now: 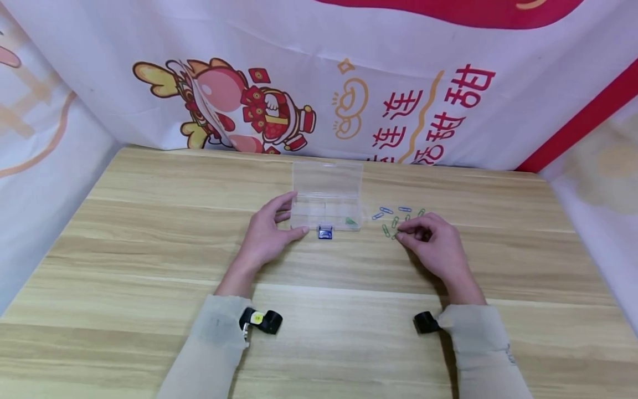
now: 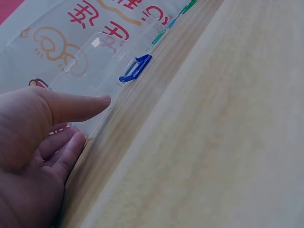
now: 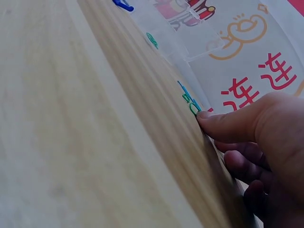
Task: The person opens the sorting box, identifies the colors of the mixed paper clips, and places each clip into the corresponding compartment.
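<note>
A clear plastic compartment box (image 1: 310,220) stands on the table with its lid (image 1: 326,178) raised at the back. On its front is a blue latch (image 1: 325,233). Green paper clips (image 1: 351,221) lie in its front right compartment. My left hand (image 1: 266,230) holds the box at its left end, thumb at the front edge and fingers along the side. To the right of the box, my right hand (image 1: 436,244) pinches a green paper clip (image 3: 194,109) between thumb and forefinger, low over the table. Several loose blue paper clips (image 1: 405,209) and green paper clips (image 1: 386,230) lie around its fingertips.
The wooden table (image 1: 319,343) ends at the back against a white printed cloth (image 1: 279,33). More cloth hangs at both sides. Black straps with small cameras (image 1: 271,322) sit on both wrists.
</note>
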A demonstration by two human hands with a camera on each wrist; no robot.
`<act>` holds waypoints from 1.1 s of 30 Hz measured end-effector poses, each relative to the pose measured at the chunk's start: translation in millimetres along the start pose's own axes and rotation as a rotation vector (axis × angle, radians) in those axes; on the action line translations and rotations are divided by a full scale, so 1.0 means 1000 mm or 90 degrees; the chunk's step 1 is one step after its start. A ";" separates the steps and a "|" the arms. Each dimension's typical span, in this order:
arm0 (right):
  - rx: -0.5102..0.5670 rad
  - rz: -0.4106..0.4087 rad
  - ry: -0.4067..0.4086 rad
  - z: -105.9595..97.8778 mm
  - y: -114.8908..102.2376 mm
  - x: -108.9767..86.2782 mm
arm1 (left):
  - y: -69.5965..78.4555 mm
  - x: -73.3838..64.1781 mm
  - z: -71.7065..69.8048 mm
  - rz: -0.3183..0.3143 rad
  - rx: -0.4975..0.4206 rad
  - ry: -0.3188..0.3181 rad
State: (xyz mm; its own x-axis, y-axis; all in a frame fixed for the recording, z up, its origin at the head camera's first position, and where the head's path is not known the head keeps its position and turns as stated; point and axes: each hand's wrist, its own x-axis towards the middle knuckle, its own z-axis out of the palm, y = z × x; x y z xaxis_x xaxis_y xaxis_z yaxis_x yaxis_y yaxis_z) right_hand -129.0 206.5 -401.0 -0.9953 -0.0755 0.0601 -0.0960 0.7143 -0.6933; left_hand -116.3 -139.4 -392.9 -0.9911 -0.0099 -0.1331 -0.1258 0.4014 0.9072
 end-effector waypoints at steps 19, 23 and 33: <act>0.027 0.041 -0.017 -0.004 -0.008 -0.001 | 0.001 0.000 0.000 -0.004 -0.002 0.001; 0.059 0.049 -0.001 0.000 -0.016 -0.001 | 0.001 0.000 0.000 -0.003 0.001 0.001; 0.138 0.086 0.004 0.007 -0.030 -0.002 | 0.000 0.001 0.000 0.000 0.000 0.001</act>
State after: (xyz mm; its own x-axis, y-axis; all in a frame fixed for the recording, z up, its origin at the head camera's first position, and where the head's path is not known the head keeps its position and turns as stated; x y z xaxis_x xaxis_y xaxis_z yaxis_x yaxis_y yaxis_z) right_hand -123.9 180.2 -384.9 -0.9991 0.0160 -0.0394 0.0417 0.5522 -0.8327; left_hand -116.9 -139.0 -392.8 -0.9912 -0.0120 -0.1322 -0.1258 0.4018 0.9070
